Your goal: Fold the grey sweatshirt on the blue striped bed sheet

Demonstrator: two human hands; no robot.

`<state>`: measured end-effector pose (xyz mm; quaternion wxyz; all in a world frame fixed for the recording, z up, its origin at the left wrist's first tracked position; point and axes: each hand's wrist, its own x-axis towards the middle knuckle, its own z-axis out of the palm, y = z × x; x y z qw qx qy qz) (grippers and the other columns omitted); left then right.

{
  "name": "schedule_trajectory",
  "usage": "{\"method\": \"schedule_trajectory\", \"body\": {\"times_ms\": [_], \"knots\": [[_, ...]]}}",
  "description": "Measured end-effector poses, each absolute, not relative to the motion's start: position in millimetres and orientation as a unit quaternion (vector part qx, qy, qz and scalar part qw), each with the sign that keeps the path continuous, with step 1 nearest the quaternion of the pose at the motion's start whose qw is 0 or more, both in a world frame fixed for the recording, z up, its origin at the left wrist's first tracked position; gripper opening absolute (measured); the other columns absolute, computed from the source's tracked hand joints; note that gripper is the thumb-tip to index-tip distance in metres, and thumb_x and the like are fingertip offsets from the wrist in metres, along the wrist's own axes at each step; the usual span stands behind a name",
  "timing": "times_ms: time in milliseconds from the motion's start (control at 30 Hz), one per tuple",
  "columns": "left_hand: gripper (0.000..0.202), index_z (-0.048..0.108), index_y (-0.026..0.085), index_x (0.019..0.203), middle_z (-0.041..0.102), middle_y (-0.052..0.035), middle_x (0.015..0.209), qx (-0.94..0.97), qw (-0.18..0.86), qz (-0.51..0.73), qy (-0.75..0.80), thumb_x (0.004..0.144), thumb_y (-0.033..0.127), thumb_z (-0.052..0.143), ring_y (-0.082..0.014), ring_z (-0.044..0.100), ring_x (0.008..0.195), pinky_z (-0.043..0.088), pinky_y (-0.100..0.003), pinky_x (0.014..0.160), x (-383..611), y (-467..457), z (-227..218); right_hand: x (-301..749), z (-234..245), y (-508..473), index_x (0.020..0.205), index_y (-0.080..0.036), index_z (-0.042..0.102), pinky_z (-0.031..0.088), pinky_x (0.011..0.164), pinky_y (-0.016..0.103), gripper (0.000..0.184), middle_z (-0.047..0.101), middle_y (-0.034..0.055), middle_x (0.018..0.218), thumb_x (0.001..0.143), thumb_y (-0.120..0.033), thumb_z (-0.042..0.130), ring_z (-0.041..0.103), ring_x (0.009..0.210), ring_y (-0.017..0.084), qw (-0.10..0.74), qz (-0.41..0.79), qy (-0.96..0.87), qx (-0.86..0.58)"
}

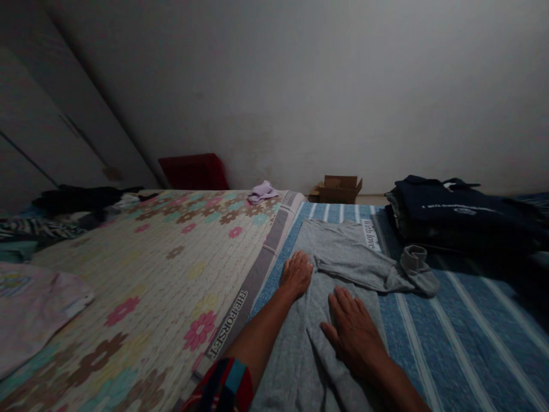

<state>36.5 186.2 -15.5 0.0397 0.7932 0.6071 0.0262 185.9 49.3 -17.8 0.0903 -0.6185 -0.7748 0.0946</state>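
A grey long-sleeved garment lies spread over a blue striped cloth, with creases running down its middle. One sleeve reaches out to the right and ends in a bunched, turned-up cuff. Against the garment's left edge rests my left hand, palm down with fingers stretched forward. Closer to me, my right hand lies flat on the grey fabric, its thumb spread to the left. Neither hand grips anything that I can see. The garment's near part is partly hidden under my forearms.
On the right sits a pile of dark folded clothes. A flower-patterned mat covers the left side, with a lilac cloth at its far edge and a pink garment nearby. By the wall stand a cardboard box and a red object.
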Motion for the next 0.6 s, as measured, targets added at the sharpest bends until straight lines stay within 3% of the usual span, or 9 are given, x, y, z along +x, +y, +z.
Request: {"method": "schedule_trajectory", "body": {"times_ms": [600], "knots": [[0.054,0.032,0.014,0.140,0.029,-0.0098,0.150,0.799,0.023,0.038,0.600,0.095,0.039,0.014,-0.0197,0.017,0.140,0.017,-0.041,0.112,36.2,187.1,-20.8,185.7,-18.6,48.3,0.140,-0.012,0.039,0.019,0.110,0.046,0.063,0.028,0.0135,0.148,0.091,-0.051,0.034,0.022,0.137,0.028,0.100,0.089,-0.776,-0.616]]}}
